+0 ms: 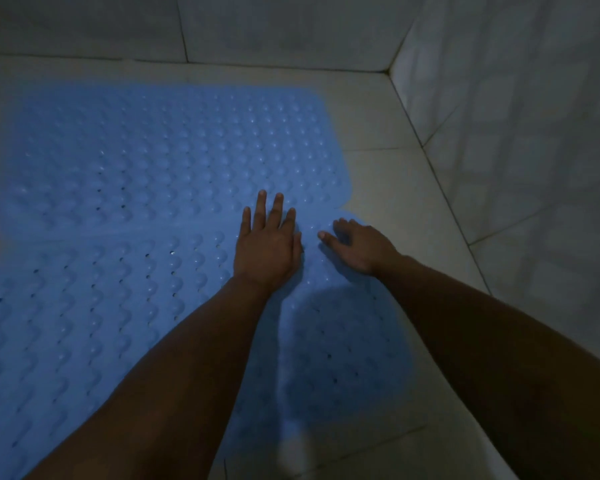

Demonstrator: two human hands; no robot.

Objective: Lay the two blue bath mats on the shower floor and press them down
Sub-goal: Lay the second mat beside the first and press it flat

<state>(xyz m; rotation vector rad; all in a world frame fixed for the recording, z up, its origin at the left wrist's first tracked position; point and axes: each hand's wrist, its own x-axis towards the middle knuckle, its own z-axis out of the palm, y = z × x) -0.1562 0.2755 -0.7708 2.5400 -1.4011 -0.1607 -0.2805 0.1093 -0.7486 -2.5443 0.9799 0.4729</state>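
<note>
Blue rubber covers most of the shower floor (pixel 413 140): two bath mats lie flat side by side on the pale tiles, their long edges meeting along a seam that runs from the left edge toward the hands. The far mat (pixel 174 150) reaches toward the back wall (pixel 257 26), and the near mat (pixel 84 323) runs down to the bottom of the view. Both are studded with raised bumps and small holes.

The left hand (pixel 267 247) lies palm down with straight, slightly spread fingers, flat across the seam, holding nothing. The right hand (pixel 357 247) rests just beside it near the right edge of the near mat, its fingers bent so the tips touch the rubber; it grips nothing. A tiled side wall (pixel 516 116) rises on the right, well apart from the mats.
</note>
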